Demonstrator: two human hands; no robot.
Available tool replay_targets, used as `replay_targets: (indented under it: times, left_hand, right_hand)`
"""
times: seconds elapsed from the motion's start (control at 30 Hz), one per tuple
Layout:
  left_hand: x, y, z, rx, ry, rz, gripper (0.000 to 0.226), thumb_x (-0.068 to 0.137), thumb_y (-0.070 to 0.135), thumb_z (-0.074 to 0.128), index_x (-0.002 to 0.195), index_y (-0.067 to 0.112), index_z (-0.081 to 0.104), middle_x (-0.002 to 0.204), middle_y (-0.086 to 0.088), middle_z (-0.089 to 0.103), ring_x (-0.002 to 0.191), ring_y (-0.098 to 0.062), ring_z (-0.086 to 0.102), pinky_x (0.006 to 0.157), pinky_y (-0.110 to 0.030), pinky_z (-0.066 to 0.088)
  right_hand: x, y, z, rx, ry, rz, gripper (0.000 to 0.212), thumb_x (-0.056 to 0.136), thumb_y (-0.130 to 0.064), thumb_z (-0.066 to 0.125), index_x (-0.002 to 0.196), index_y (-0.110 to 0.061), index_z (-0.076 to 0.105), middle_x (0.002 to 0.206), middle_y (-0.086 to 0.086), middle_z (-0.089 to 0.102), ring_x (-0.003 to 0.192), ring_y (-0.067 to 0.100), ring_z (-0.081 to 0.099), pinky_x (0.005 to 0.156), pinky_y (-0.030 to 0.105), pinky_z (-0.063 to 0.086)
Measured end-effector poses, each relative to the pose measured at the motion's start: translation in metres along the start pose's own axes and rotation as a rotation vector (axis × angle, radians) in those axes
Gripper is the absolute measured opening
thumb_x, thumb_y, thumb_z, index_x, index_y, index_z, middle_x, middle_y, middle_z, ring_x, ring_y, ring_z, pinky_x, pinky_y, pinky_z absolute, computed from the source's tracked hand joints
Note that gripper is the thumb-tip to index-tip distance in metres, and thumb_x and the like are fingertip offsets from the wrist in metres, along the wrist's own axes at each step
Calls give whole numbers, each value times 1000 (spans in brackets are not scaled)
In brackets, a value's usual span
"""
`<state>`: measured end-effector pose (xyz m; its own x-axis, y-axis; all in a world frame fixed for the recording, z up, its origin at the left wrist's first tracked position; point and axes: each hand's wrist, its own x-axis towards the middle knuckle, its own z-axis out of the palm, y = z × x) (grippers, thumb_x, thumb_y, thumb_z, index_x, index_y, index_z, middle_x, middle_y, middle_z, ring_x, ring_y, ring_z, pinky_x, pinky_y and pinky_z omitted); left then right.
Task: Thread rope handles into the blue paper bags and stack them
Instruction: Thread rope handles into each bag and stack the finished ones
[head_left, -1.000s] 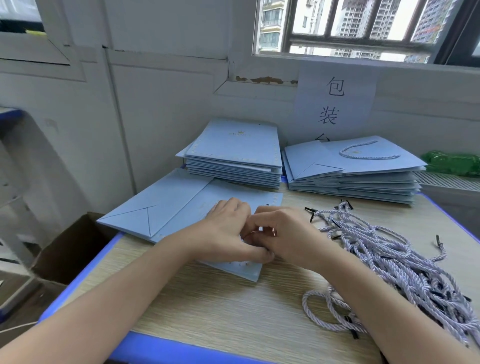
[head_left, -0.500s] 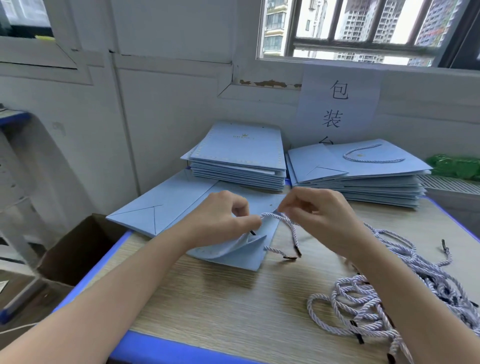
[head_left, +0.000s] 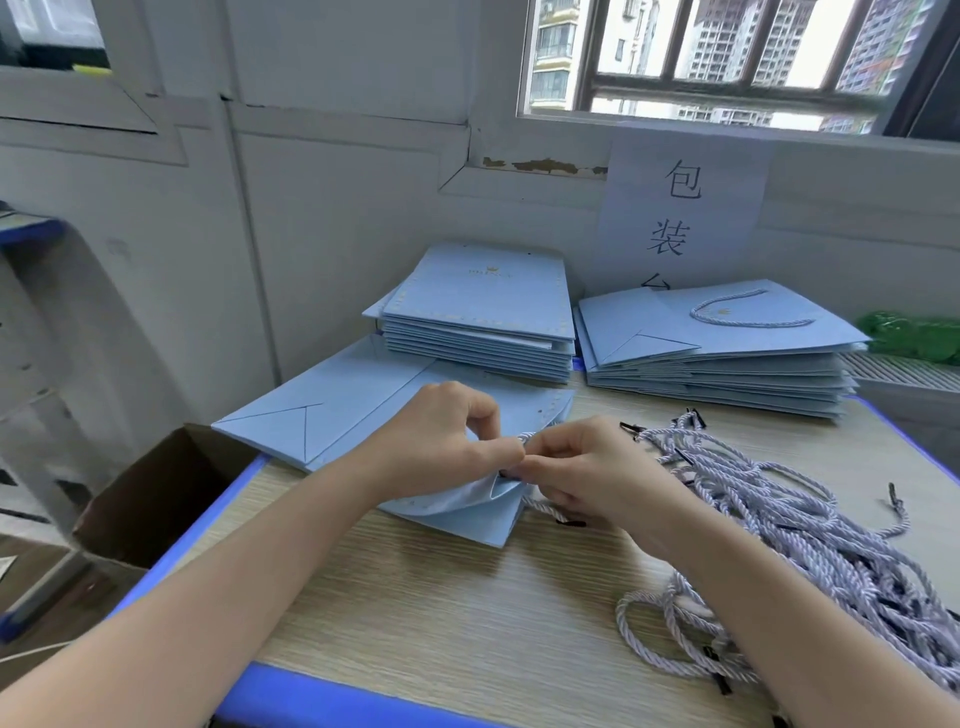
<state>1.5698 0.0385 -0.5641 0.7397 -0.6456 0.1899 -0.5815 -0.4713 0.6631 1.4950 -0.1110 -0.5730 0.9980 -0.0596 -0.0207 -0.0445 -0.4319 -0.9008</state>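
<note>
Two hands meeting dead centre over one flat pale-blue paper bag (head_left: 363, 405), no daylight between the fingertips. Starting far left: open brown cardboard box (head_left: 171, 488) below the blue-edged wooden table (head_left: 467, 597). Next along, that bag, lying flat with its folded base toward the far left and its mouth toward the hands, long axis running left to right across the table, near corner lifted and gaping. On to the left hand (head_left: 441, 441), fingers curled, pinching the lifted mouth edge and pressing thumb-tip against the other hand. At the meeting point, a twisted white-lilac rope handle (head_left: 527, 437) arching just above the fingers, its black-tipped tail (head_left: 569, 521) trailing onto the table under the right wrist. Then the right hand (head_left: 582, 467), fingers curled, pinching the rope right at the bag's mouth; exact hole hidden by the fingers, so cannot tell whether the tip sits through. Behind, a stack of unthreaded blue bags (head_left: 478, 322), and right of it a stack of finished blue bags (head_left: 717, 358) topped by a visible handle. Far right, a loose heap of spare rope handles (head_left: 789, 519), nearest the right hand. Judging by the layout: mouth edge lying between both hands, right hand feeding, left steadying.
</note>
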Motion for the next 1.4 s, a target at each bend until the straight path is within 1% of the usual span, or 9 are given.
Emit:
replay_targets:
  times: [0.17, 0.3, 0.5, 0.67, 0.8, 0.93, 1.1, 1.27, 1.4]
  left_hand:
    - [3, -4, 5, 21, -19, 26, 24, 63, 46, 56, 71, 24, 63, 79, 13, 64, 88, -1, 57, 97, -37, 46]
    - [5, -3, 10, 71, -128, 42, 39, 60, 52, 53, 95, 35, 54, 114, 12, 56, 110, -3, 48, 93, -25, 37]
    - [6, -6, 10, 131, -220, 32, 51, 70, 47, 52, 119, 33, 50, 125, 12, 47, 115, -4, 41, 95, -23, 31]
    - [8, -13, 9, 135, -100, 53, 26, 93, 33, 56, 117, 23, 58, 122, 8, 57, 115, -5, 50, 92, -18, 35]
    - [9, -13, 9, 120, -82, 51, 25, 97, 15, 47, 118, 19, 60, 122, 5, 57, 115, -7, 50, 93, -18, 34]
    - [10, -14, 9, 165, -103, 68, 34, 97, 7, 41, 125, 19, 56, 128, 4, 51, 118, -9, 45, 90, -16, 30]
    - [11, -18, 11, 207, -140, 31, 41, 99, 17, 40, 140, 22, 43, 153, 8, 28, 141, -8, 22, 108, -20, 17]
    - [10, -18, 12, 257, -157, 15, 47, 95, 47, 45, 137, 26, 45, 143, 10, 41, 131, -8, 36, 99, -19, 25]
    - [9, -18, 9, 286, -119, 35, 53, 85, 56, 58, 129, 28, 50, 118, 9, 46, 117, -9, 42, 98, -26, 33]
  right_hand:
    - [6, 0, 0, -114, -2, 4, 14, 80, -14, 70, 69, -8, 64, 48, -3, 46, 45, 9, 37, 45, 20, 28]
    - [1, -5, -23, -314, -37, 14, 15, 82, -15, 67, 68, -11, 62, 46, -6, 48, 42, 9, 41, 47, 24, 32]
    - [-6, -4, -61, -297, 175, 22, 14, 83, -10, 61, 70, -7, 60, 44, -7, 47, 39, 7, 39, 45, 21, 31]
    - [-7, -4, -57, -268, 89, 39, 25, 86, -13, 56, 63, -9, 62, 48, 0, 47, 41, 10, 38, 42, 15, 30]
    - [-3, 4, -58, -591, 188, 25, 15, 84, -19, 57, 74, -13, 66, 61, -4, 56, 55, 10, 45, 53, 24, 33]
    - [0, 9, -58, -641, 157, 76, 8, 84, -19, 56, 90, -25, 59, 71, -7, 55, 63, 10, 51, 59, 27, 39]
    - [2, 15, -59, -736, 167, 100, 12, 83, -22, 58, 91, -31, 56, 73, -9, 55, 73, 17, 57, 73, 38, 50]
    - [1, 12, -56, -770, 102, 48, 18, 85, -21, 55, 97, -31, 64, 75, -12, 52, 71, 9, 49, 69, 31, 44]
    - [2, 13, -55, -721, 102, -6, 13, 84, -17, 58, 89, -26, 67, 74, -9, 56, 65, 5, 47, 60, 22, 37]
